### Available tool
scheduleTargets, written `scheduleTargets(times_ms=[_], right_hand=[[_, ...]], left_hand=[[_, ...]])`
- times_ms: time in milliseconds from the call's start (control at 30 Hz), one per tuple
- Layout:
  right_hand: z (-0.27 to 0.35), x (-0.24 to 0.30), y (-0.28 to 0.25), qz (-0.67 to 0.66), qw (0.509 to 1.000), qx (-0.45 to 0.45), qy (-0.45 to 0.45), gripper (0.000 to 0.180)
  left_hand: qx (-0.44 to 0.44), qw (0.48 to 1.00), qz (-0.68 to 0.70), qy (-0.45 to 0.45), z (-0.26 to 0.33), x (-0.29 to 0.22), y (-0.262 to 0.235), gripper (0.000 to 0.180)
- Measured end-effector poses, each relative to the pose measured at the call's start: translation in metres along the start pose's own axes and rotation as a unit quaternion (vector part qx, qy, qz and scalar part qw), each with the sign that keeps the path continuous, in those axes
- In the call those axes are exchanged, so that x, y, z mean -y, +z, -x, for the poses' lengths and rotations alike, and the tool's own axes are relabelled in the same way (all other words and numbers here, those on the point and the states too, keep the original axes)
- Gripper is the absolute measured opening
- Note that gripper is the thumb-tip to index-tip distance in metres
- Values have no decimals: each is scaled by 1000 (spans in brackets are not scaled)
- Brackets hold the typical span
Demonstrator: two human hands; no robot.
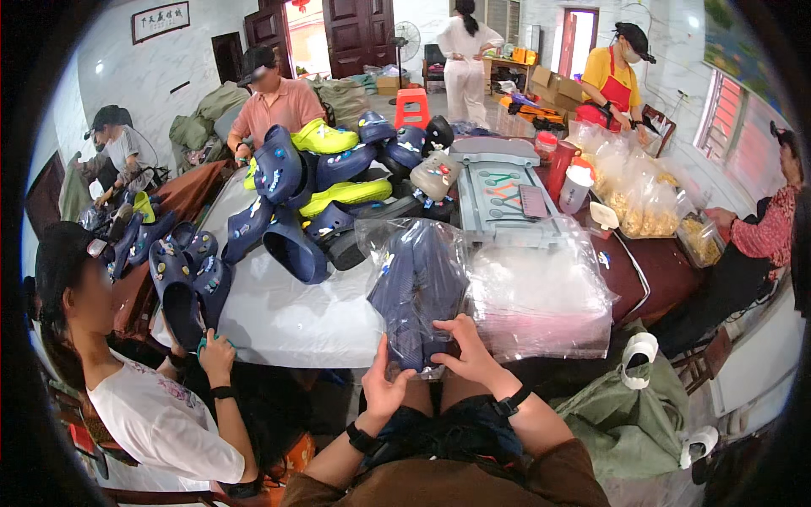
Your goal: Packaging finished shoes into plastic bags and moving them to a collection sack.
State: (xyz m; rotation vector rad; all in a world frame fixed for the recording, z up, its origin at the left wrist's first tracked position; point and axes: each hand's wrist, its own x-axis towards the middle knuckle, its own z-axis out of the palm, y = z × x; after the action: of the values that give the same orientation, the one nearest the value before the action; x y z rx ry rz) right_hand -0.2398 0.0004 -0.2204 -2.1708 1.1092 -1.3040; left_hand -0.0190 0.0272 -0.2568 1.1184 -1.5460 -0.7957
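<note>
Left hand (387, 392), right hand (471, 355), bagged clogs (416, 291) between

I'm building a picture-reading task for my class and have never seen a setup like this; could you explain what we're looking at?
There is no machine: a person works with two bare hands. The one picture comes from a wide fisheye camera on that person's head, looking down, so straight edges bend near the rim. The left hand and right hand hold a clear plastic bag with dark-blue clogs inside. On the white-covered table lies a heap of dark-blue and lime-green clogs. To the heap's right are a stack of clear bags and a flat grey plastic piece. Other people are around the room.
</note>
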Motion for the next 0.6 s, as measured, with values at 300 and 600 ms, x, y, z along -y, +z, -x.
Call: scheduleTargets(times_ms=[300,600], right_hand=[[-5,-10,2,15,999,-30,-9,57],[-13,9,-2,-9,996,-24,82,70]], left_hand=[[-31,999,-11,11,-8,-2,5,86],[-19,1000,-19,-2,-15,-5,7,91]])
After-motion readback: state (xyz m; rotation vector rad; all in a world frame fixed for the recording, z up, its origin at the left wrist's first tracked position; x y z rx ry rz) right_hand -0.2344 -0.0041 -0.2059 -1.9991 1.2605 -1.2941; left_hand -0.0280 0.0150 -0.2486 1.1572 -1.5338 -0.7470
